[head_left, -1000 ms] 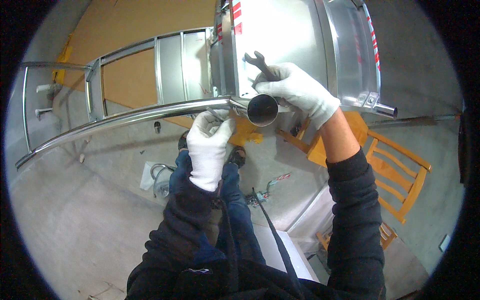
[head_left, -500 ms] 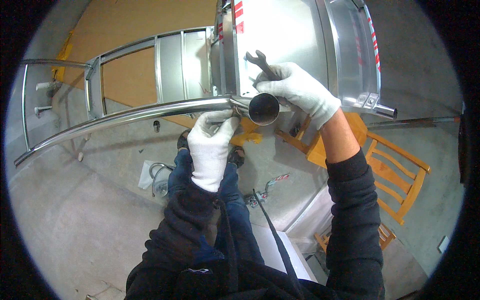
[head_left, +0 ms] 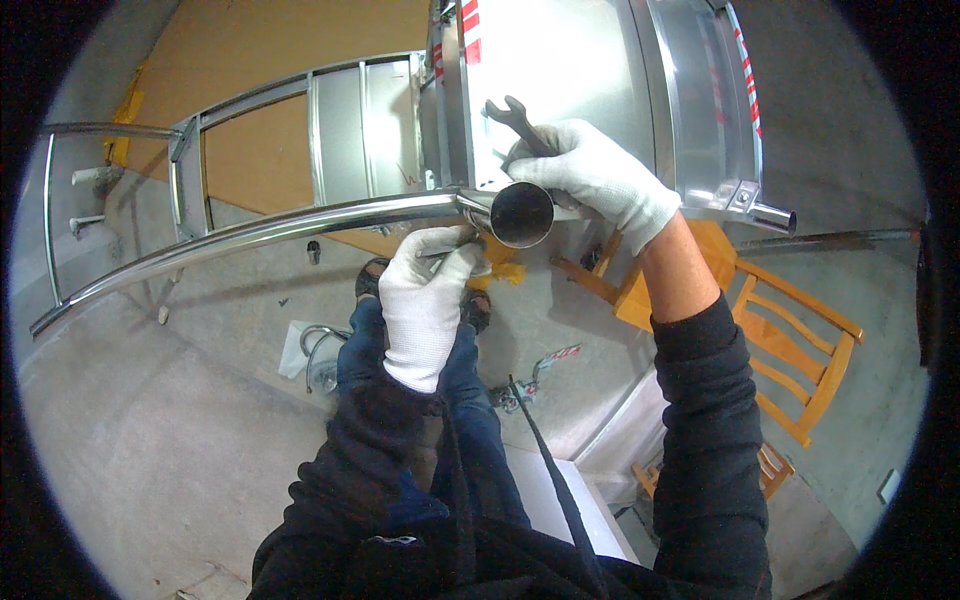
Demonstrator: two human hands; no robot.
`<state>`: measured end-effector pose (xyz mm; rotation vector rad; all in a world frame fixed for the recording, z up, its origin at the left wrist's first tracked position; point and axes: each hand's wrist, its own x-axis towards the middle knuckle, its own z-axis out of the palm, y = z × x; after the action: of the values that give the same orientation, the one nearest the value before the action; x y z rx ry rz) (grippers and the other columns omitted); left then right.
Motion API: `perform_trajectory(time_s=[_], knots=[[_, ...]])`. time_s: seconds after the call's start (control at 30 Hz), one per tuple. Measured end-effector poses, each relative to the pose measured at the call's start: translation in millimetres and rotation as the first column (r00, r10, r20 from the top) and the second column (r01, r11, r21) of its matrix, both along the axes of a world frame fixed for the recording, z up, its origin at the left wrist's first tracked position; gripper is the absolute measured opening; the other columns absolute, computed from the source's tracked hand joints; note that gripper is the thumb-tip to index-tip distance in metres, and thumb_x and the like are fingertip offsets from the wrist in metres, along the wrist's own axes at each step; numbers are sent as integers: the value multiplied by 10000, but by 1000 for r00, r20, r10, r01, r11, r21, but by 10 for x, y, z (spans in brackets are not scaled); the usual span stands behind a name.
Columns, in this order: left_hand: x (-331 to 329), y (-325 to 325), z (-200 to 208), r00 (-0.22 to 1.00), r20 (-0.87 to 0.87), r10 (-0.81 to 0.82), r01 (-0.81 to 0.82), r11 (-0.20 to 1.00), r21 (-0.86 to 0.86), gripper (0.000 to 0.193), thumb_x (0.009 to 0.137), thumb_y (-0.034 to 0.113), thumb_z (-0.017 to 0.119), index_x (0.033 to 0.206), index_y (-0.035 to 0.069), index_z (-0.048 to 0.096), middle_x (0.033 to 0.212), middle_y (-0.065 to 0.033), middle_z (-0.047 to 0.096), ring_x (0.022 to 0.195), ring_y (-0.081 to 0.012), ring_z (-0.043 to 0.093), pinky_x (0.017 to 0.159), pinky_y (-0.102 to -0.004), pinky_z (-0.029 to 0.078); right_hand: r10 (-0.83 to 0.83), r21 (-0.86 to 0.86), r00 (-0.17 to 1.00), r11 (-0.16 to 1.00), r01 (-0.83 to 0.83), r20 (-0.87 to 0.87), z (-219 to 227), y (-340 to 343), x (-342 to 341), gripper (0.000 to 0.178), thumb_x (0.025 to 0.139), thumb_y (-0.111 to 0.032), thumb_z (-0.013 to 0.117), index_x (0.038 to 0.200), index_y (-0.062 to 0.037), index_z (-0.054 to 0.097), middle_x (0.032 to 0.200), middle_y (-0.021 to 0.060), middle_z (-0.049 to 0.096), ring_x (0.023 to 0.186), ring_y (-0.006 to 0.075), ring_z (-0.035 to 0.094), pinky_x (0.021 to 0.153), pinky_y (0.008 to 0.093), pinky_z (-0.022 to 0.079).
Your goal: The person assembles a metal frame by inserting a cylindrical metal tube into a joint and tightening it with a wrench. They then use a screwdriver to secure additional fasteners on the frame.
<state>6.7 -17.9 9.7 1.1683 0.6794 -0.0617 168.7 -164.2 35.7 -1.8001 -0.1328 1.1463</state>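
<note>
Rail [head_left: 300, 216] runs leftward from the pipe mouth [head_left: 522, 215], left hand [head_left: 422, 300] nearer it, pinching a thin metal piece [head_left: 438, 252], right hand [head_left: 605, 178] gripping a wrench [head_left: 522, 127].

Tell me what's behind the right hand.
A steel panel shows beyond the right hand, and a wrench juts from its grip. The glove covers much of the wrench and whatever lies directly behind.

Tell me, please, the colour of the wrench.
The wrench is dark grey; the head view shows it best.
</note>
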Motion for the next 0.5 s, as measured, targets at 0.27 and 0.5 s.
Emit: perform_trajectory(time_s=[0.27,0.5], knots=[[34,-11,45,999,-30,25,-25,1000,-11,171,854,11,623,1010,-40,573,904,-108,649,791,-152,651,722,-262,540,11,52,1000,999,-12,27,-43,-13,-2,317,805,-246,676,981,15,641,761,34,600,636,79,529,581,197,416],[53,34,5,999,18,32,-32,999,-25,153,853,-7,615,999,-35,578,903,-99,645,776,-149,646,718,-258,536,1,30,1000,1000,-1,21,96,34,-16,311,808,-263,676,975,-3,645,656,-3,557,487,37,439,438,169,325]])
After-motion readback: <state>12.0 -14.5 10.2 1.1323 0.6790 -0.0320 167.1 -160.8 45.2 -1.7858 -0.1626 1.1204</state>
